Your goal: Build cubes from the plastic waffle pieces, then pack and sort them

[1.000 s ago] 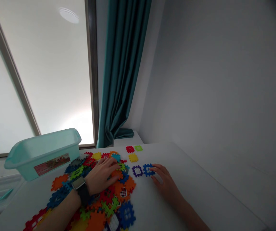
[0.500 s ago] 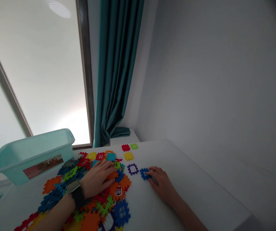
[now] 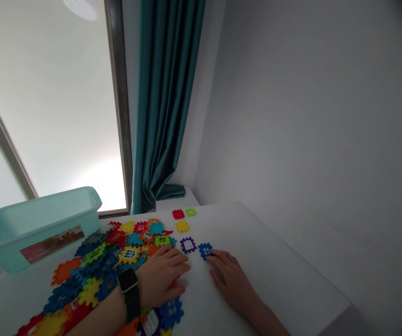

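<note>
My left hand (image 3: 164,273), with a black watch (image 3: 128,282) on the wrist, lies over the right side of a pile of colourful notched plastic tiles. Its fingers are stretched and the thumb is apart; an orange piece shows partly beneath them. On the white table, my right hand (image 3: 232,280) has its fingertips at the right edge of a blue window-patterned tile (image 3: 205,251), thumb spread away from it. Just left of that tile lies a purple tile with a white centre (image 3: 188,245). A yellow window tile (image 3: 130,254) sits on the pile beyond my left wrist.
A pale green plastic bin (image 3: 57,233) stands at the left behind the pile. Farther back on the table (image 3: 274,275) lie a yellow tile (image 3: 182,226), a red tile (image 3: 178,214) and a green tile (image 3: 190,212). A teal curtain (image 3: 165,116) hangs behind.
My left hand has moved right and nearer across the pile, uncovering the yellow window tile. My right thumb has spread away from the blue tile. The view has shifted slightly.
</note>
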Demonstrator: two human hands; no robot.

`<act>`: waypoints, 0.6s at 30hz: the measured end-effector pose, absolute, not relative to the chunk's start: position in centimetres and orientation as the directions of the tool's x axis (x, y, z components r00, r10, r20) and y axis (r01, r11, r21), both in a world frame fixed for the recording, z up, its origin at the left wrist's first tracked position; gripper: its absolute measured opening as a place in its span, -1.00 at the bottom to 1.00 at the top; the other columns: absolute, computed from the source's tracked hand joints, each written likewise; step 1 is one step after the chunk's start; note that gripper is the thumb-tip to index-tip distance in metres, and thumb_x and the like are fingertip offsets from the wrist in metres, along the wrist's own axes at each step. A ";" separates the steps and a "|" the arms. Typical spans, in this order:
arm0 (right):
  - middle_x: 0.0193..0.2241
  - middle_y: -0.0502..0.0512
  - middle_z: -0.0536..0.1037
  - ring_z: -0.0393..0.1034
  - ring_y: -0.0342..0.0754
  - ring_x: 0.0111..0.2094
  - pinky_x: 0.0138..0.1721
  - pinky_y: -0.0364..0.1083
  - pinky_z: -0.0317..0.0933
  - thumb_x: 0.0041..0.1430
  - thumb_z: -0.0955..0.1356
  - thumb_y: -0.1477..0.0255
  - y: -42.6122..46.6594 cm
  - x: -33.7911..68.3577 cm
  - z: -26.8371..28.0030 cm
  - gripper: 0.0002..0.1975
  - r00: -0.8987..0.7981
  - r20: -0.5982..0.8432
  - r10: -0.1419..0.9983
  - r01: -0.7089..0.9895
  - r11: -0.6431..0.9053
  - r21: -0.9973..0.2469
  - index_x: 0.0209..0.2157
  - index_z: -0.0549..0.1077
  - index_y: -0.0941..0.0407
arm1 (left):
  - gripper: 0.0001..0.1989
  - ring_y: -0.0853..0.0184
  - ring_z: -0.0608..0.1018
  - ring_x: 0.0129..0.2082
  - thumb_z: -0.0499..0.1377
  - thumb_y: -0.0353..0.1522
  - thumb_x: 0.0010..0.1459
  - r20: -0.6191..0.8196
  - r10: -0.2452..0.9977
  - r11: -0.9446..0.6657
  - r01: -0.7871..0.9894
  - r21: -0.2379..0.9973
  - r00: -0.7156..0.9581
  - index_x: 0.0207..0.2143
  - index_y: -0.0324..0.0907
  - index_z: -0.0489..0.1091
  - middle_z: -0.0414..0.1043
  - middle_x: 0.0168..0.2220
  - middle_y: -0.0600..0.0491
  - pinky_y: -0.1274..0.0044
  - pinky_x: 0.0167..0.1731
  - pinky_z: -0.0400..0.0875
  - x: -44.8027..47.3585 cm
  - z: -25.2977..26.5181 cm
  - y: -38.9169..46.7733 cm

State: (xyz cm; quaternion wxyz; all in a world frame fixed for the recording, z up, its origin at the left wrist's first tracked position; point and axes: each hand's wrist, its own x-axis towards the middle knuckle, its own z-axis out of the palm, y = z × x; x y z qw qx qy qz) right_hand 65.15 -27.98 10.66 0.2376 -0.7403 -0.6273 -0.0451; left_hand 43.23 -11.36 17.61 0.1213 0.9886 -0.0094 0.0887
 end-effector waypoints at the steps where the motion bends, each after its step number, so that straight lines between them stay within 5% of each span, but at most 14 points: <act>1: 0.08 0.09 0.51 0.37 0.09 0.11 0.13 0.13 0.26 0.26 0.30 0.42 -27.9 65.2 10.7 -0.67 0.212 0.367 0.906 0.950 -0.102 -0.296 0.05 0.47 -0.04 | -0.64 0.12 0.44 0.08 0.23 -0.23 0.18 0.176 -0.008 -0.967 -0.053 0.250 0.984 0.04 -0.04 0.38 0.45 0.08 0.02 0.28 0.12 0.24 43.5 17.5 -11.6; 18: 0.21 0.15 0.39 0.23 0.05 0.23 0.26 0.10 0.06 0.28 0.23 0.39 -22.3 70.8 10.4 -0.52 0.308 0.272 0.912 0.937 -0.240 -0.255 0.22 0.34 0.05 | -0.66 0.13 0.40 0.16 0.25 -0.22 0.14 0.079 -0.006 -0.915 -0.037 0.402 0.997 0.00 0.05 0.42 0.48 0.07 0.10 0.22 0.26 0.08 43.7 16.5 -11.3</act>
